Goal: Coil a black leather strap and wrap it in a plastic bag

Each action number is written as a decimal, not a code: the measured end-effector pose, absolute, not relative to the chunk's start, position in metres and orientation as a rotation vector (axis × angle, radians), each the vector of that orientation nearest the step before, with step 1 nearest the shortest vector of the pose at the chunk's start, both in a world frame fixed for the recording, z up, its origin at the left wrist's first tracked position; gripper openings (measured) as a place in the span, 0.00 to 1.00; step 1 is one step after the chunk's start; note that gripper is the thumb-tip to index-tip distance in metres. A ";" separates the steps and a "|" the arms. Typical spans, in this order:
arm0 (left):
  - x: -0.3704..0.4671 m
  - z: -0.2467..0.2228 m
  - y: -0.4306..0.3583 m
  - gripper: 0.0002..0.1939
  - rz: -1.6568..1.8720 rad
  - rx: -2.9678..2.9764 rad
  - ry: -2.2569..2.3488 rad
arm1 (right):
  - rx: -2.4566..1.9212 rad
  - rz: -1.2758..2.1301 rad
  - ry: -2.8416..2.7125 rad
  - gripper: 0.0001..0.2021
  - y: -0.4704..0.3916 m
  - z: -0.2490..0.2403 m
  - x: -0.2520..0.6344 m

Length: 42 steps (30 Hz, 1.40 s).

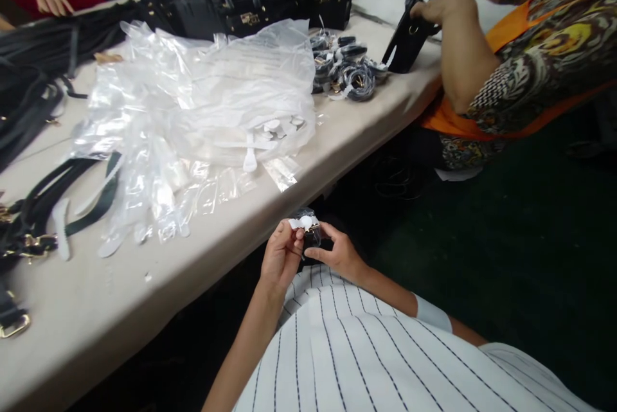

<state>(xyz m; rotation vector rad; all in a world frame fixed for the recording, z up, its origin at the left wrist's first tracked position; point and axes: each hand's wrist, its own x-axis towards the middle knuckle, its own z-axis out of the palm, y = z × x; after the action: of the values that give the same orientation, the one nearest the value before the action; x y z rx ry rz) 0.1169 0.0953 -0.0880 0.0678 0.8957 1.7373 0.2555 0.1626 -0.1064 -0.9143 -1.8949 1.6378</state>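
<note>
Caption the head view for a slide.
Both hands, left hand and right hand, pinch a small wrapped clasp beside a table piled with plastic bags.

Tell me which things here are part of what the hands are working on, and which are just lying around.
In hand:
- left hand and right hand, both gripping the small wrapped strap piece

Lying about:
- pile of clear plastic bags
- bundled wrapped straps
- loose black straps
- black handbags
- table
- co-worker's hand on another bag
</note>
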 end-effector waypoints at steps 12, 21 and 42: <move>0.126 -0.072 0.102 0.12 1.498 0.721 1.552 | -0.940 1.020 -2.185 0.06 0.168 -0.119 0.259; 0.095 -0.083 0.135 0.28 1.367 0.852 1.464 | -0.446 2.369 -1.421 0.17 0.202 -0.061 0.283; 0.119 -0.038 0.171 0.18 1.641 0.782 1.426 | -0.624 2.074 -1.021 0.17 0.232 -0.050 0.249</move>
<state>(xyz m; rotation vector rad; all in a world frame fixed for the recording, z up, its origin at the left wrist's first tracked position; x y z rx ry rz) 0.1193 0.1706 -0.0375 0.7816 1.4263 1.6412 0.2492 0.2323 -0.0503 -0.6242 -1.0209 2.0742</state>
